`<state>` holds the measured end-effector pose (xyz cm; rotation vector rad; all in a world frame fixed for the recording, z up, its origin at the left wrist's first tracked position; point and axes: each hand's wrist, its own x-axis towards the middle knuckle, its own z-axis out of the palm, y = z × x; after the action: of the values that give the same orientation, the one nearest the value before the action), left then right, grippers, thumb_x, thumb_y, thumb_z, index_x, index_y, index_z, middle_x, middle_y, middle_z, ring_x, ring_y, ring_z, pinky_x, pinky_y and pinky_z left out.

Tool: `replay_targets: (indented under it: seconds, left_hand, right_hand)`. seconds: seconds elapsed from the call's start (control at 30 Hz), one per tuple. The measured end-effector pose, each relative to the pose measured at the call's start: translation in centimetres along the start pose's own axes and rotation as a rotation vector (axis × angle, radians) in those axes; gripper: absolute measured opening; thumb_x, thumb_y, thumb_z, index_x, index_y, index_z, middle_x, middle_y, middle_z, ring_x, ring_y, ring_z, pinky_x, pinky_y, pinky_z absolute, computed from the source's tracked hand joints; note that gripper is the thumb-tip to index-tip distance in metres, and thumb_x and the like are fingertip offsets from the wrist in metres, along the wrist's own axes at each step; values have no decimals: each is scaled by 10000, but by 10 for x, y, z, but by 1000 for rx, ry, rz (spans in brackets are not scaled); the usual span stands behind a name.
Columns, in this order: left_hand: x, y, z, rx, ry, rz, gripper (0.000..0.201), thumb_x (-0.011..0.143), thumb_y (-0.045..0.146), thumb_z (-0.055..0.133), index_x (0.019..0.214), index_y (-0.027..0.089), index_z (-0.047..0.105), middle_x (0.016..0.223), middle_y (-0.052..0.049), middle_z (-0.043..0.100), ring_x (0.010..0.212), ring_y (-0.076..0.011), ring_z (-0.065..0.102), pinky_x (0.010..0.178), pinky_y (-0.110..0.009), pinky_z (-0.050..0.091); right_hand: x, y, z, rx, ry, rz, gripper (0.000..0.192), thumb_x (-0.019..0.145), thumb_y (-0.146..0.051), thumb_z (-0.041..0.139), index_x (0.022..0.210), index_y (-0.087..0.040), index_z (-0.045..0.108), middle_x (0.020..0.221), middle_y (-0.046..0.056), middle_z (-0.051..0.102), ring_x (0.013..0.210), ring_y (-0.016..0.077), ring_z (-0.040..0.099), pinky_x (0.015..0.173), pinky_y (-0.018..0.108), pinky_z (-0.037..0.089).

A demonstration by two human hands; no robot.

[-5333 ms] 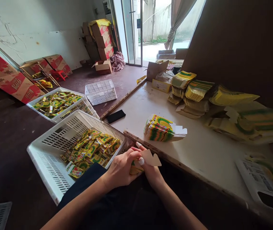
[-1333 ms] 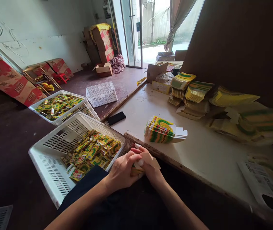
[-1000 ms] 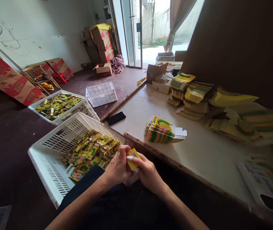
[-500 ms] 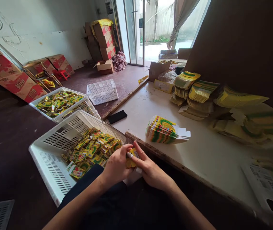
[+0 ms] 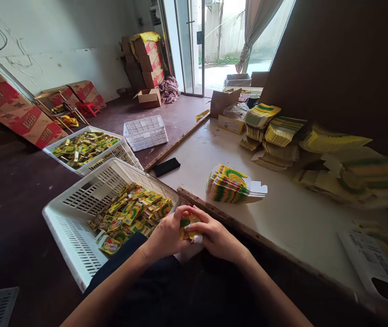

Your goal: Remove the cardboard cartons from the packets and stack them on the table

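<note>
Small carton (image 5: 186, 223) sits between the fingers of both hands, mostly covered, just right of the white slotted plastic basket (image 5: 62, 236) and off the table (image 5: 197, 156) edge. Left hand (image 5: 167, 235) and right hand (image 5: 218, 240) both grasping it. Carton: yellow/green print, white flap at lower right. Fingers curled, fingertips meeting over its top; forearms angle in from below. Stack of flat glossy cartons (image 5: 230, 185) on table, white tabs out.

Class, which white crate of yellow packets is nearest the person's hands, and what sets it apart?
The front crate, beside the left hand; the other filled crate sits beyond it, farther away.
</note>
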<state>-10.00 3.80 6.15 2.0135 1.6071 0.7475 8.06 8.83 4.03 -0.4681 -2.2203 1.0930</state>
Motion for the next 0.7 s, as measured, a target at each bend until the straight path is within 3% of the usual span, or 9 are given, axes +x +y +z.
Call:
replay_targets:
  seconds: [0.2, 0.3, 0.4, 0.53, 0.6, 0.7]
  left_hand:
    - [-3, 4, 8, 63, 13, 89, 631, 647, 117, 624, 1212, 253, 377, 1107, -73, 671, 983, -239, 680, 821, -370, 557]
    - [-3, 0, 6, 104, 34, 113, 684, 688, 174, 658, 1283, 249, 330, 1106, -79, 668, 967, -235, 685, 812, -351, 560]
    - [-2, -12, -9, 256, 159, 54, 650, 737, 256, 667, 1302, 241, 346, 1156, -105, 639, 1014, -270, 663, 864, -395, 541]
    - [2, -31, -32, 506, 355, -98, 743, 755, 404, 668, 1368, 174, 316, 1338, -215, 483, 1242, -397, 492, 966, -539, 453]
    - [2, -34, -37, 528, 360, -134, 762, 766, 426, 654, 1388, 170, 297, 1356, -214, 456, 1278, -395, 449, 989, -543, 433]
    - [3, -34, -40, 503, 307, -144, 699, 772, 404, 647, 1363, 189, 344, 1292, -164, 512, 1226, -349, 502, 991, -495, 446]
  right_hand:
    - [-7, -4, 21, 63, 208, 161, 530, 750, -113, 627, 1251, -212, 485, 1456, 183, 416, 1369, 274, 408, 1102, 479, 377]
    - [-7, -2, 20, 57, 226, 158, 696, 724, -214, 711, 1342, -207, 392, 1445, 187, 423, 1367, 291, 405, 1085, 458, 399]
    - [-4, 3, -5, -38, 335, 146, 714, 727, -320, 742, 1344, -194, 405, 1365, 169, 515, 1292, 288, 485, 1032, 418, 455]
    - [-2, 19, -61, -336, 693, 327, 340, 863, -266, 556, 1199, -211, 545, 1159, 119, 652, 1096, 255, 610, 991, 435, 468]
    - [-2, 32, -84, -521, 710, 432, 322, 841, -222, 550, 1159, -184, 579, 1134, 143, 660, 1076, 287, 606, 970, 476, 461]
    - [-4, 52, -102, -671, 577, 579, 312, 791, -170, 568, 1098, -143, 620, 1043, 175, 682, 974, 316, 620, 901, 505, 474]
